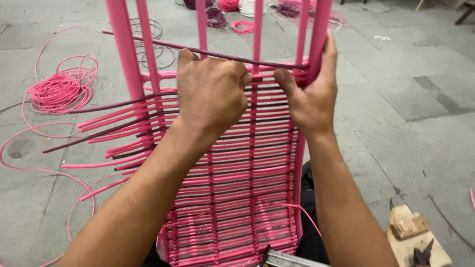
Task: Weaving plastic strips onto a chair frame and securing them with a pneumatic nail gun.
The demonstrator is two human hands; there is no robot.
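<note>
A pink metal frame (121,54) with upright bars stands in front of me, woven across with pink and dark purple cords (232,188). My left hand (210,91) is closed on the top rows of the weave near a middle upright. My right hand (312,89) grips the right upright bar, thumb pressing on the top pink cords. A dark purple cord (163,45) runs loosely across the bars just above my hands. Loose cord ends stick out past the left side of the frame.
A coil of pink cord (62,89) lies on the grey tiled floor at left, with long loops trailing. More cord bundles (232,6) lie at the far top. A wooden block with a tool (415,237) sits at bottom right. A metal tool (287,258) lies at the bottom edge.
</note>
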